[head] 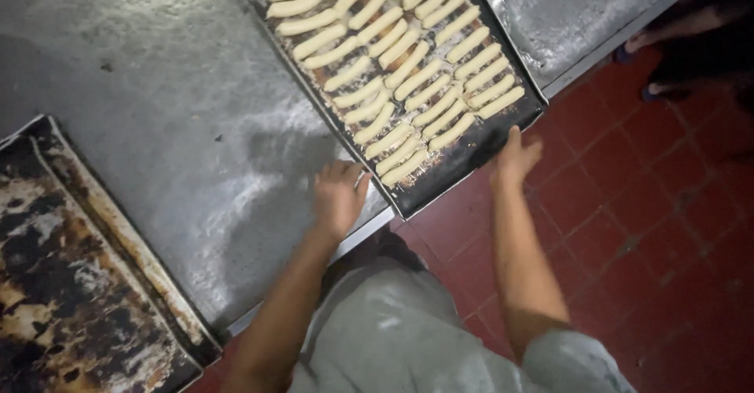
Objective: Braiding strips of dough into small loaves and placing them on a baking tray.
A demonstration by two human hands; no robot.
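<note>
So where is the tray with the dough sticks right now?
The tray of dough sticks lies top centre in the head view, on the metal table, its near corner jutting over the table edge between the left hand and right hand.

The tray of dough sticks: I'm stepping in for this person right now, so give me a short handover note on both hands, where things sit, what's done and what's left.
Left hand: open, at the near-left edge of the dark baking tray, over the metal table; whether it touches the tray is unclear.
Right hand: fingers on the tray's near-right edge, not closed around it.
Tray: lies askew on the table, its near corner overhanging the red tiled floor.
Done: tray filled with rows of pale dough sticks.
Left: dough looks unbaked; tray needs seating fully or lifting away.
Also: a second, burnt-stained empty tray at the table's left; another person's feet at top right.
</note>
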